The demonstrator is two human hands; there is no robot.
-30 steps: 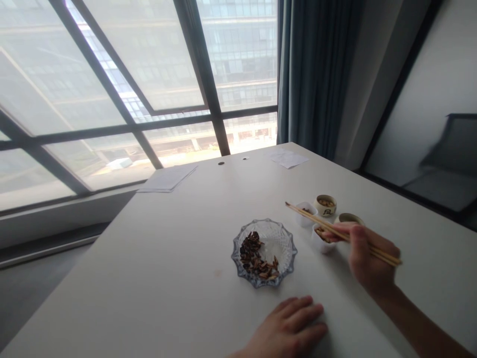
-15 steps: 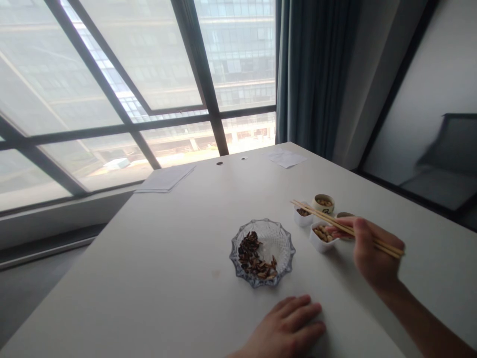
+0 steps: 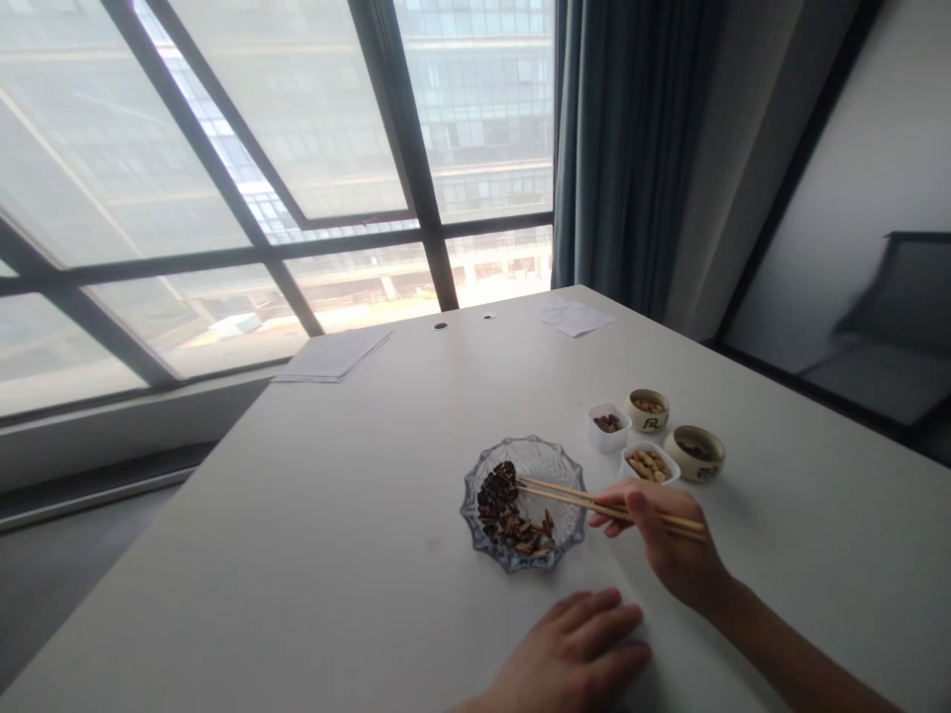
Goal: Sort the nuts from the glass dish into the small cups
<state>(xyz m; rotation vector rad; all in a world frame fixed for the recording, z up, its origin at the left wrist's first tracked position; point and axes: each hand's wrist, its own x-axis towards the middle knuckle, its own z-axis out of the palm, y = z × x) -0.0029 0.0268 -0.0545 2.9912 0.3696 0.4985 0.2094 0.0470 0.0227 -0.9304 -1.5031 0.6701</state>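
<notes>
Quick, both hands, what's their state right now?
Left hand: open, palm down on the white table, nothing visibly held.
Right hand: closed on wooden chopsticks, tips at the glass bowl.

The left hand [image 3: 572, 649] is cut off by the bottom edge, as is the right forearm [image 3: 780, 629]. The near white tub [image 3: 673, 471] is partly covered by the right hand [image 3: 673, 545]. Whether the dark pieces [image 3: 499, 490] are touched by the chopsticks [image 3: 565, 500] cannot be told. The chair-like shape [image 3: 902, 292] at the right is blurred.
</notes>
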